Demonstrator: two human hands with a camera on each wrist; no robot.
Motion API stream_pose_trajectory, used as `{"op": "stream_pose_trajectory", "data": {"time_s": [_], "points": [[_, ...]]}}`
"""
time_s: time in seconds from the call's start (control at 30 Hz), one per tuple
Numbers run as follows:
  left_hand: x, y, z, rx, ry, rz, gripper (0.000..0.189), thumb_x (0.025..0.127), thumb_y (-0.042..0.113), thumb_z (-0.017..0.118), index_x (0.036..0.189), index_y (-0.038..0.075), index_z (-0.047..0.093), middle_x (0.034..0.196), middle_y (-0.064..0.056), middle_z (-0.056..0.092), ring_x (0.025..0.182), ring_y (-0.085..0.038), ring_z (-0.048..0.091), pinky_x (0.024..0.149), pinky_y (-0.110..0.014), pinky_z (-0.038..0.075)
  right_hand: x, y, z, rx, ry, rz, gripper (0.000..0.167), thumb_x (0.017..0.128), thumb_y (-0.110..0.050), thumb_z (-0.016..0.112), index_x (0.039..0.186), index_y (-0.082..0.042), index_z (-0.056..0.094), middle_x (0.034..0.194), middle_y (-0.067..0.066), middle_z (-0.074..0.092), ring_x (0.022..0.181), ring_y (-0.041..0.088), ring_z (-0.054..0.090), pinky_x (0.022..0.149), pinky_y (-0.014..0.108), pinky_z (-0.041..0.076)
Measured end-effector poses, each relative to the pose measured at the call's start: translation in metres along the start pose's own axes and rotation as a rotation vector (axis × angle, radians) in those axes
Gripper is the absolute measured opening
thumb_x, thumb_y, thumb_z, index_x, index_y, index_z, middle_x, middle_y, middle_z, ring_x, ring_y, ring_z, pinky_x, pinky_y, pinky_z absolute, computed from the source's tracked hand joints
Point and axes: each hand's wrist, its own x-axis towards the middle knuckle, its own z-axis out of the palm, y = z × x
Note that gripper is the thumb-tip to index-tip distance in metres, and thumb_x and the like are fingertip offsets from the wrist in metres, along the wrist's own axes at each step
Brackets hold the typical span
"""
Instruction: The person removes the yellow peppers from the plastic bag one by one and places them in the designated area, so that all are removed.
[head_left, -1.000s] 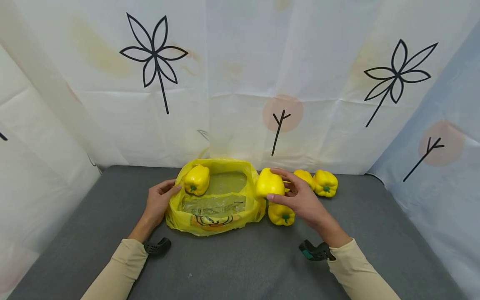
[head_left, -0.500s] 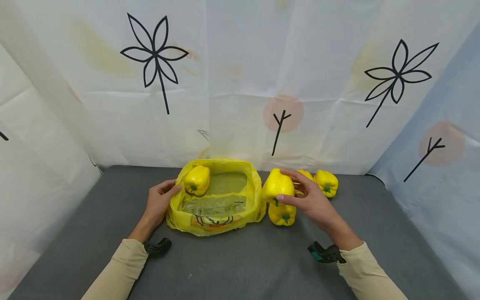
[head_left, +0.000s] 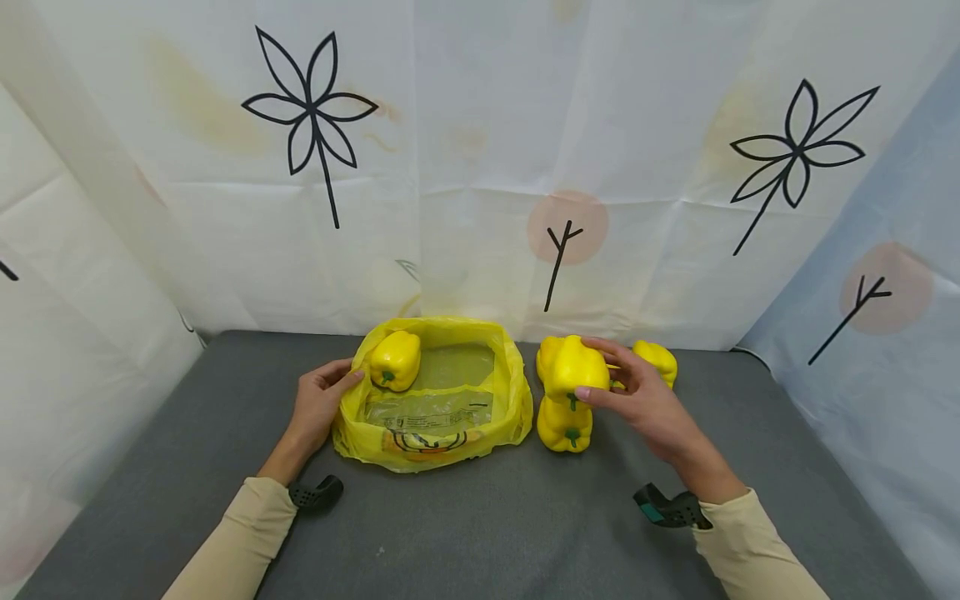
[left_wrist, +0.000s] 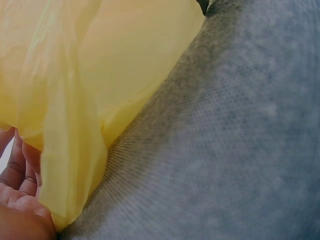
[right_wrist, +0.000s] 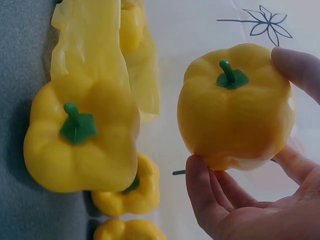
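Pepper (head_left: 576, 367) held, right hand (head_left: 647, 407); bag (head_left: 495, 435) pinched, left hand (head_left: 318, 407)

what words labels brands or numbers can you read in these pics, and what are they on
None can be read.
Small print within the opening of the yellow bag: lines of text, too small and blurred to read.
Black print on the bag's front: creased; cannot tell whether it is lettering or a picture.
Backdrop: plant drawings, no words visible.
Held yellow pepper: no label on the visible sides.
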Motion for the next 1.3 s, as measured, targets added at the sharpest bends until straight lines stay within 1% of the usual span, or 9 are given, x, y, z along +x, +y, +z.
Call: {"op": "stream_pose_trajectory", "data": {"time_s": [0.27, 0.43, 0.6, 0.77, 0.97, 1.13, 1.3], "points": [[0.001, -0.003, -0.002, 0.000, -0.003, 0.008, 0.043, 0.100, 0.017, 0.067, 0.131, -0.012, 0.061, 0.104, 0.005, 0.068, 0.092, -0.008, 0.065, 0.077, -0.021, 0.056, -0.003, 0.002, -0.009, -0.021, 0.026, 0.010, 0.068, 0.098, -0.018, 0.071, 0.157, -0.013, 0.038, 0.151, 0.016, 0.036, 0.129, 0.036, 0.043, 0.091, 0.028, 0.052], [0.001, -0.003, -0.002, -0.003, -0.006, 0.016, 0.042, 0.100, 0.019, 0.068, 0.130, -0.011, 0.062, 0.104, 0.007, 0.068, 0.093, -0.007, 0.065, 0.077, -0.021, 0.056, -0.006, 0.003, -0.014, -0.022, 0.041, 0.006, 0.067, 0.098, -0.016, 0.071, 0.156, -0.011, 0.039, 0.150, 0.016, 0.036, 0.126, 0.035, 0.044, 0.089, 0.027, 0.053], [0.001, -0.003, -0.001, -0.015, -0.002, 0.014, 0.041, 0.100, 0.017, 0.068, 0.130, -0.010, 0.062, 0.105, 0.005, 0.069, 0.092, -0.008, 0.066, 0.077, -0.021, 0.057, -0.009, 0.004, -0.019, -0.012, 0.050, 0.006, 0.066, 0.098, -0.015, 0.070, 0.156, -0.011, 0.039, 0.149, 0.015, 0.035, 0.123, 0.030, 0.046, 0.088, 0.028, 0.055], [0.001, -0.004, -0.001, -0.004, -0.006, 0.010, 0.042, 0.100, 0.017, 0.067, 0.131, -0.010, 0.061, 0.105, 0.003, 0.068, 0.092, -0.008, 0.065, 0.078, -0.021, 0.056, -0.013, 0.006, -0.025, -0.029, 0.057, -0.017, 0.065, 0.098, -0.014, 0.070, 0.156, -0.012, 0.040, 0.147, 0.013, 0.036, 0.120, 0.023, 0.050, 0.088, 0.026, 0.054], [0.001, -0.004, -0.002, 0.000, -0.009, 0.010, 0.043, 0.100, 0.019, 0.068, 0.131, -0.011, 0.061, 0.103, 0.007, 0.068, 0.092, -0.008, 0.065, 0.077, -0.021, 0.056, -0.016, 0.012, -0.032, -0.037, 0.054, -0.038, 0.063, 0.099, -0.012, 0.068, 0.156, -0.012, 0.040, 0.146, 0.013, 0.038, 0.119, 0.017, 0.053, 0.088, 0.025, 0.053], [0.002, -0.005, -0.002, 0.011, -0.014, 0.023, 0.044, 0.100, 0.021, 0.068, 0.132, -0.009, 0.061, 0.103, 0.009, 0.068, 0.092, -0.008, 0.065, 0.077, -0.022, 0.057, -0.019, 0.018, -0.038, -0.041, 0.057, -0.029, 0.063, 0.101, -0.013, 0.066, 0.157, -0.014, 0.038, 0.148, 0.014, 0.037, 0.122, 0.014, 0.051, 0.089, 0.023, 0.051], [0.002, -0.006, -0.003, 0.005, -0.018, 0.021, 0.045, 0.101, 0.021, 0.067, 0.133, -0.009, 0.061, 0.105, 0.007, 0.068, 0.092, -0.008, 0.065, 0.077, -0.022, 0.056, -0.022, 0.022, -0.043, -0.048, 0.066, -0.009, 0.064, 0.101, -0.014, 0.066, 0.158, -0.015, 0.037, 0.151, 0.017, 0.035, 0.123, 0.013, 0.049, 0.089, 0.022, 0.051]]}}
